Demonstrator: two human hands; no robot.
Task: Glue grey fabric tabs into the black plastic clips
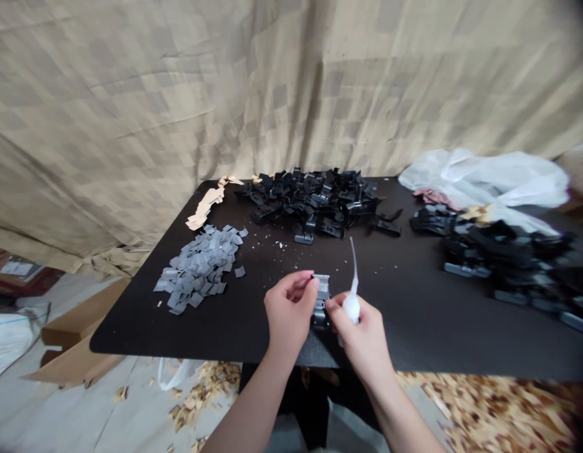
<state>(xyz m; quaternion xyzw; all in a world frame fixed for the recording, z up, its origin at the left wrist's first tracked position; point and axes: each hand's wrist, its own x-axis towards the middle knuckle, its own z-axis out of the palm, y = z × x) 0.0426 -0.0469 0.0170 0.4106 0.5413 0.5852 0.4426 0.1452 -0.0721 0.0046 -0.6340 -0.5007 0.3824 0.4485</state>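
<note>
Near the table's front edge, my left hand (291, 306) is closed on a black plastic part (321, 319) with a grey strip (321, 287) at its upper end. My right hand (363, 330) grips a small white bottle (351, 307) whose long thin nozzle points up and away from me. The fingertips of my right hand are at the right side of the black part. To the left lies a heap of small grey pads (201, 264). Behind my hands is a large pile of black plastic parts (314, 198).
On the dark table (144, 327), cream paper strips (206, 207) lie at the back left. More black parts (508, 258) and a white plastic bag (484, 175) are on the right. An open cardboard box (78, 324) and scattered peelings (499, 409) lie on the floor.
</note>
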